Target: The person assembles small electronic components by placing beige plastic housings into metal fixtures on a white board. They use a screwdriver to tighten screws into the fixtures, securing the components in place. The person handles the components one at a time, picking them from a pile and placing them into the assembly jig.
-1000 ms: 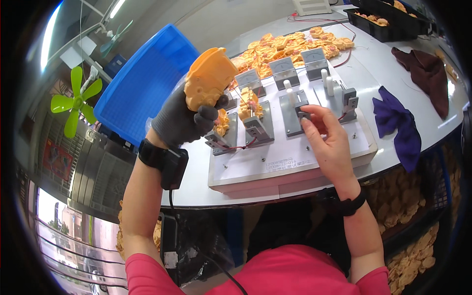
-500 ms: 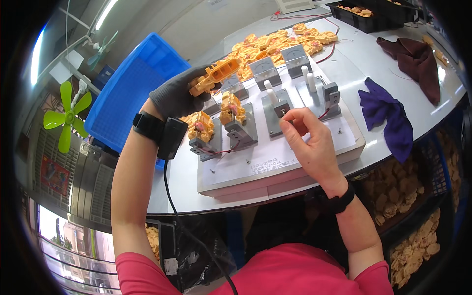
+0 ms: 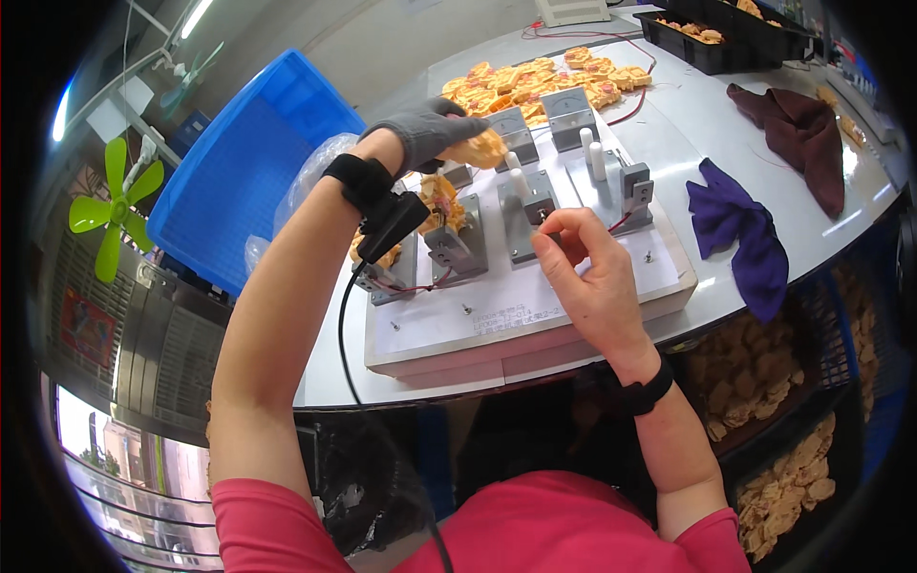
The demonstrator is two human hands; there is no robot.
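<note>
My left hand (image 3: 420, 132), in a grey glove, is closed on a yellow plastic part (image 3: 480, 150) and holds it above the test board, near a grey meter (image 3: 512, 131). My bare right hand (image 3: 597, 291) is pinched, thumb and index fingertips at a small toggle switch (image 3: 543, 215) on a grey block. White pegs (image 3: 519, 181) stand upright just behind that switch. Another yellow part (image 3: 441, 202) sits in a grey fixture (image 3: 458, 250) below my left hand. A further one, in the leftmost fixture, is partly hidden by my left wrist strap.
The fixtures stand on a thick white board (image 3: 420, 339). Behind lie many yellow parts (image 3: 535, 84) in a heap. A blue bin (image 3: 229, 181) stands at left, black trays (image 3: 688, 43) at far right. Purple (image 3: 740, 234) and brown (image 3: 798, 134) cloths lie right. A black cable (image 3: 346, 334) hangs from my left wrist.
My left hand has moved right and turned over with the yellow part, from above the left fixtures toward the meters. My right hand stays at the switch.
</note>
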